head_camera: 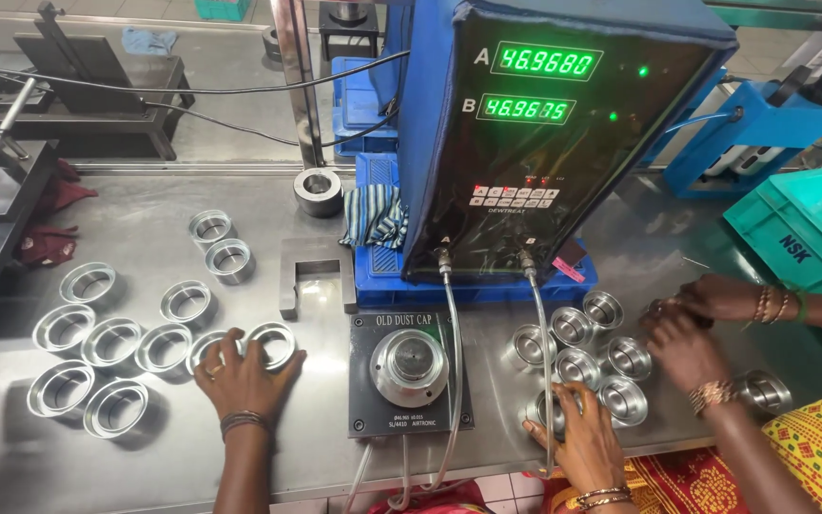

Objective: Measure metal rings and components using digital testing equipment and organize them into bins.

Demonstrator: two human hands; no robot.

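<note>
Head view: a metal ring [271,345] lies on the steel tabletop [192,457], near left, under the left hand [244,376], whose grip is spread flat over it, not closed. The right hand [582,440], fingers loosely open, touches a metal cup [546,409] near right. Between them sits a round gauge fixture [409,366]. Another person's hands [687,328] work the cups at far right.
</note>
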